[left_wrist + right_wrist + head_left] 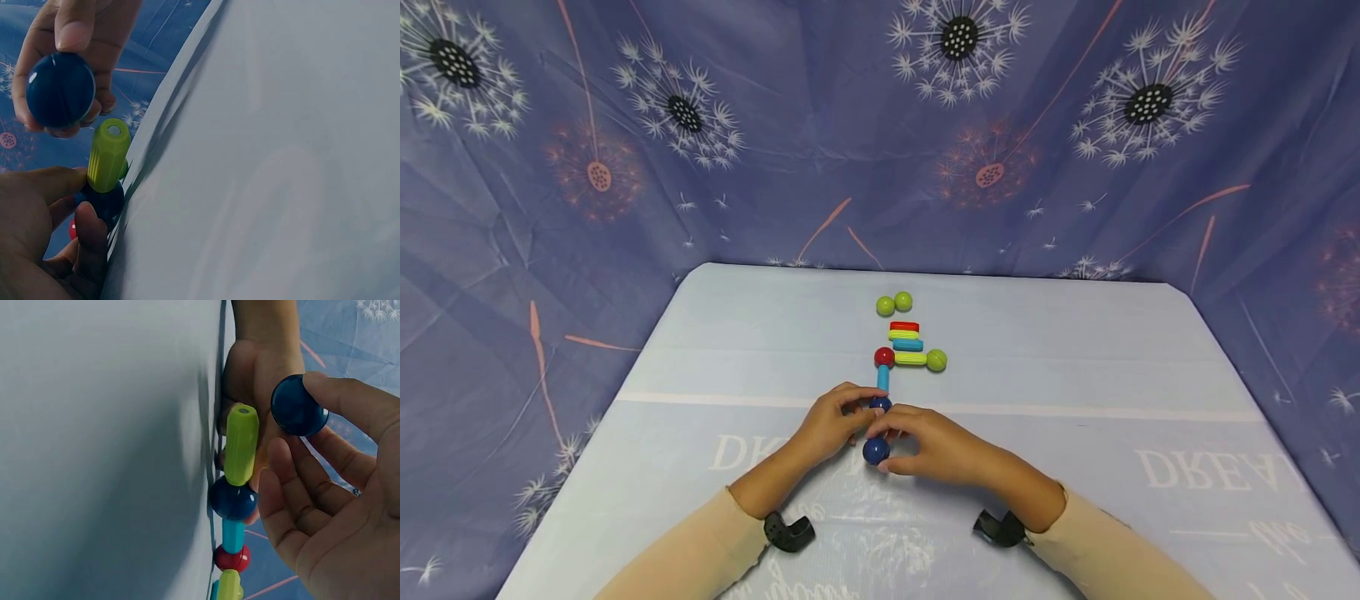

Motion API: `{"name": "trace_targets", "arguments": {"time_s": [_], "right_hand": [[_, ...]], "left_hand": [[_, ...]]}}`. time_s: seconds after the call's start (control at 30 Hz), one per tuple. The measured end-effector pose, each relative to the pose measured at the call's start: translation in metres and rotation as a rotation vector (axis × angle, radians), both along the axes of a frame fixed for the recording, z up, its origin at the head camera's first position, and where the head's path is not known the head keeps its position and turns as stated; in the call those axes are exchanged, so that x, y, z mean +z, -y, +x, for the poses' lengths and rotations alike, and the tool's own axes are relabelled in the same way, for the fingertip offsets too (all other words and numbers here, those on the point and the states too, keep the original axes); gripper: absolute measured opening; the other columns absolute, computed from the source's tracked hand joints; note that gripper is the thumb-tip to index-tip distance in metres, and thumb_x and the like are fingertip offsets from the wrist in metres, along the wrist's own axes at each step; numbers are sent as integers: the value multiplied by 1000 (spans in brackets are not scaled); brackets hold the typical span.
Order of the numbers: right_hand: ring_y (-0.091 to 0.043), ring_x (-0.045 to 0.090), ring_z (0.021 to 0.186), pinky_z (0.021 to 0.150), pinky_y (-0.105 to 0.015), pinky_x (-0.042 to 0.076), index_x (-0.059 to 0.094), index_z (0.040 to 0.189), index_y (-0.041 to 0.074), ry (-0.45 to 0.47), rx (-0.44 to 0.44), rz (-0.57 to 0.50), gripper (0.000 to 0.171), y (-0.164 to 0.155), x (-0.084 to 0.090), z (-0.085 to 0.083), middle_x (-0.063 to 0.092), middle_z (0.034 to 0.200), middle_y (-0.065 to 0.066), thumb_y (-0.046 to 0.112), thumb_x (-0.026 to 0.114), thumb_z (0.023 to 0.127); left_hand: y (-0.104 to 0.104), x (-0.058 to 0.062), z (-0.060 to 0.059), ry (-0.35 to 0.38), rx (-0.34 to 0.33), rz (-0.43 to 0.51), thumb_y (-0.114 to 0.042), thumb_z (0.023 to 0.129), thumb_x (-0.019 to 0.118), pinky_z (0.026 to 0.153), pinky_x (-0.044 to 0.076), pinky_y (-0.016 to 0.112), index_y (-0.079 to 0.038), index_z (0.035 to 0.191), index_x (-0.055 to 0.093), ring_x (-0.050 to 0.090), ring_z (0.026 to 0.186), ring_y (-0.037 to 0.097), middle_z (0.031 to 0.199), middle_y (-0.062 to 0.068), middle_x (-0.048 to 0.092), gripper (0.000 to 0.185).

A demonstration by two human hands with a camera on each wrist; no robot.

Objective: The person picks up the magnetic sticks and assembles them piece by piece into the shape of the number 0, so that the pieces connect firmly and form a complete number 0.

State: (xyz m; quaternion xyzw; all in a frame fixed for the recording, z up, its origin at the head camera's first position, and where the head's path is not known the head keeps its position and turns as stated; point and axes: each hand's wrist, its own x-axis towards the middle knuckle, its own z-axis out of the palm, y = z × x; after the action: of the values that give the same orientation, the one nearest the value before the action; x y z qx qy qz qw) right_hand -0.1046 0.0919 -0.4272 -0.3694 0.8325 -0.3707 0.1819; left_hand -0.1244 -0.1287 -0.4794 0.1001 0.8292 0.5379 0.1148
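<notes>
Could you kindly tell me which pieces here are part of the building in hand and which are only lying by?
In hand: loose dark blue ball, right hand; upright yellow-green rod, jointed dark blue ball, left hand.
Lying by: two green balls, stacked red, yellow and blue rods.

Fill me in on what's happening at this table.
A person is joining toy rods and balls on a table. The left hand steadies a blue ball with a green rod standing up from it. The right hand pinches a second blue ball close to the rod's free end, not touching it. Behind the first ball the chain runs on through a cyan rod to a red ball. More rods and green balls lie farther back.
</notes>
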Motion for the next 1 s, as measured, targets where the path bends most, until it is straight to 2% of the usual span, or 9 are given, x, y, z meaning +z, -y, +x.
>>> {"name": "trace_targets", "arguments": {"time_s": [0.2, 0.37, 0.53, 0.77, 1.0], "right_hand": [[-10, 62, 103, 93, -29, 53, 66, 128, 21, 27, 26, 4, 38, 1, -6, 1, 63, 119, 11, 32, 76, 92], [-8, 61, 103, 95, -26, 53, 68, 127, 19, 39, 46, -8, 38, 4, -10, 2, 61, 118, 10, 27, 77, 91], [-9, 60, 104, 96, -24, 52, 70, 125, 18, 7, 51, -7, 38, 6, -14, 5, 57, 117, 8, 26, 78, 90], [-5, 57, 98, 90, -21, 51, 70, 124, 24, 23, 26, 35, 37, 6, -18, 4, 55, 106, 7, 26, 79, 89], [-5, 56, 93, 85, -19, 50, 70, 118, 27, 31, 54, 44, 30, 6, -21, 1, 57, 103, 7, 24, 79, 90]], "left_hand": [[-1, -2, -1, 5, 0, 9, -29, 93, 74, 52, 52, 26, -26, 121, 74, 56, 71, 14, 106, 3, 64, 28], [-1, -1, -1, 2, 7, 0, -29, 92, 75, 52, 52, 26, -27, 120, 75, 56, 73, 14, 105, 1, 64, 28], [-1, 0, -1, -8, 7, -8, -26, 93, 74, 52, 52, 25, -26, 121, 75, 56, 73, 14, 105, 0, 64, 28], [-1, 1, 0, 5, 10, 5, -26, 92, 75, 52, 52, 24, -27, 120, 75, 56, 72, 14, 105, 1, 64, 28], [0, 1, 0, -9, -2, 2, -28, 93, 74, 51, 52, 25, -25, 121, 74, 56, 72, 13, 106, 2, 64, 28]]}}
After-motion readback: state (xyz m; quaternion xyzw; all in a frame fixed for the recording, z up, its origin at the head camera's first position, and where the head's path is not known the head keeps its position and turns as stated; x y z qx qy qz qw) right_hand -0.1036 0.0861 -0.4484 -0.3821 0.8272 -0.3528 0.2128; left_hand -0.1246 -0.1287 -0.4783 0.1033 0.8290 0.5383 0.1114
